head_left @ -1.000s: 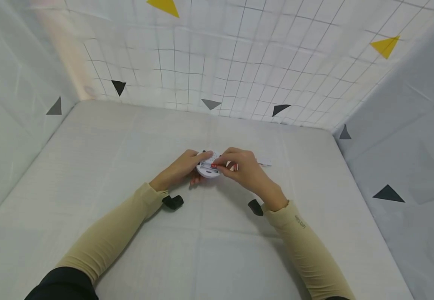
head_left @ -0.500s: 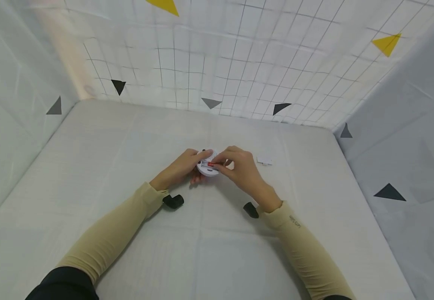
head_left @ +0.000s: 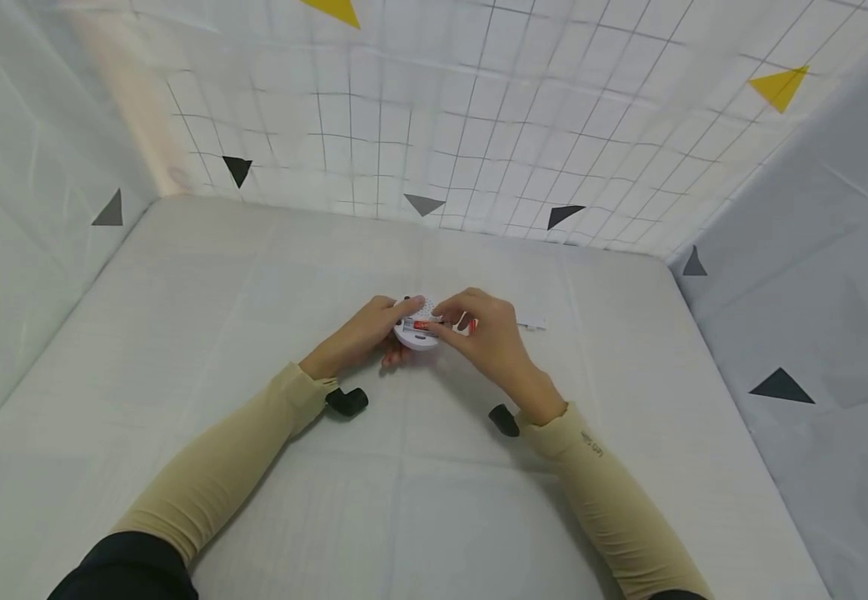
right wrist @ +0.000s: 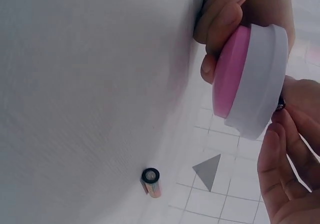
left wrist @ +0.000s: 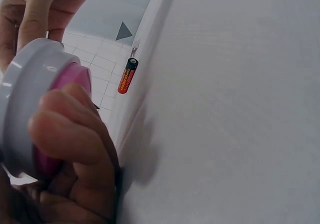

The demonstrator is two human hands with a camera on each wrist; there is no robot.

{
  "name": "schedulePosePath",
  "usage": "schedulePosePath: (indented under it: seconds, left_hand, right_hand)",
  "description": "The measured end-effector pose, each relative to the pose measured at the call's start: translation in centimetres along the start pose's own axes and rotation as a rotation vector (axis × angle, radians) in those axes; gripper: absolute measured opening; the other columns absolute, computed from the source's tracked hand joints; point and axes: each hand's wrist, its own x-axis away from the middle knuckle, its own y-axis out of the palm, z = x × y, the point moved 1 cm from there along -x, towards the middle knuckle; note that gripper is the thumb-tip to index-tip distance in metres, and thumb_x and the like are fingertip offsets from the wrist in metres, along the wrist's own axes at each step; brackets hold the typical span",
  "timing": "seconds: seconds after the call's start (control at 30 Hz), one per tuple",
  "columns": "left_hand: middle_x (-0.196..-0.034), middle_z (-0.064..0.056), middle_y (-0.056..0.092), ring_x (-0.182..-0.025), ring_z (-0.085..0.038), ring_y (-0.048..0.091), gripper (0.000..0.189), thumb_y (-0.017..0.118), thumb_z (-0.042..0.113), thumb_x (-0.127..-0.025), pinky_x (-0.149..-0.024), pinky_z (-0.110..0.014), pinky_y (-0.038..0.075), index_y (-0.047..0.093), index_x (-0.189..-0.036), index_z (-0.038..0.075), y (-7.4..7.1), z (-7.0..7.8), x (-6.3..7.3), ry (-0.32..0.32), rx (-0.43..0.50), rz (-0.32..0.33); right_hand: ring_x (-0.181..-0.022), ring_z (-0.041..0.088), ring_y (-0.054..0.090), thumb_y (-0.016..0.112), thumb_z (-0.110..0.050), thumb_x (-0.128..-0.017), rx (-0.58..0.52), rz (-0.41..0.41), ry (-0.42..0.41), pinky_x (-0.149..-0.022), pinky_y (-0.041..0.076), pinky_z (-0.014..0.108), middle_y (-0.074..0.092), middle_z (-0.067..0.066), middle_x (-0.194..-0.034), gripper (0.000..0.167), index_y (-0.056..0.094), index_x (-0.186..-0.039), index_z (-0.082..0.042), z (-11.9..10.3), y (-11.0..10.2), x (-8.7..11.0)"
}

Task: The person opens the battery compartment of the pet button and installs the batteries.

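Observation:
My left hand (head_left: 366,333) grips a round device (head_left: 419,342), white with a pink base (right wrist: 231,74), thumb on its upper face and fingers curled beneath. Its battery compartment faces up, beside a patch of small holes. A red battery (head_left: 422,326) lies along that compartment. At the battery's right end my right hand (head_left: 490,337) pinches with thumb and forefinger; the right wrist view shows the dark end (right wrist: 281,103) between the fingertips and the device. A second battery (left wrist: 128,76), red and black, lies on the table just beyond the right hand.
A small white piece (head_left: 533,324), thin and flat, lies on the white-covered table (head_left: 404,517) right of the right hand. Behind stands a gridded white sheet (head_left: 434,125) with triangle markers. Plain sheets close off both sides.
The red battery has gone from the right fingertips to lying along the compartment, more of it showing. The right hand has shifted slightly left and away. The left hand stays put.

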Motion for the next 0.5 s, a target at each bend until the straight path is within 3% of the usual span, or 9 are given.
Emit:
schedulePosePath:
  seconds: [0.17, 0.5]
  left_hand:
    - [-0.059, -0.01, 0.063, -0.043, -0.016, 0.051, 0.061, 0.053, 0.053, -0.108, -0.043, -0.027, 0.046, 0.07, -0.082, 0.0, -0.1, 0.1, 0.1, -0.01, 0.012, 0.01]
    - [-0.06, -0.008, 0.064, -0.044, -0.015, 0.052, 0.06, 0.05, 0.053, -0.11, -0.045, -0.026, 0.047, 0.07, -0.087, 0.001, 0.0, 0.2, 0.1, -0.026, 0.003, 0.013]
  right_hand:
    - [-0.083, 0.016, 0.069, 0.09, -0.014, -0.085, -0.013, -0.007, 0.015, -0.069, 0.062, 0.037, 0.076, 0.001, -0.092, 0.015, 0.08, -0.097, -0.009, -0.1, 0.4, 0.1]
    - [-0.078, 0.016, 0.071, 0.091, -0.011, -0.081, -0.018, 0.112, 0.008, -0.067, 0.06, 0.039, 0.074, 0.0, -0.083, 0.013, 0.084, -0.091, -0.011, 0.0, 1.1, 0.6]
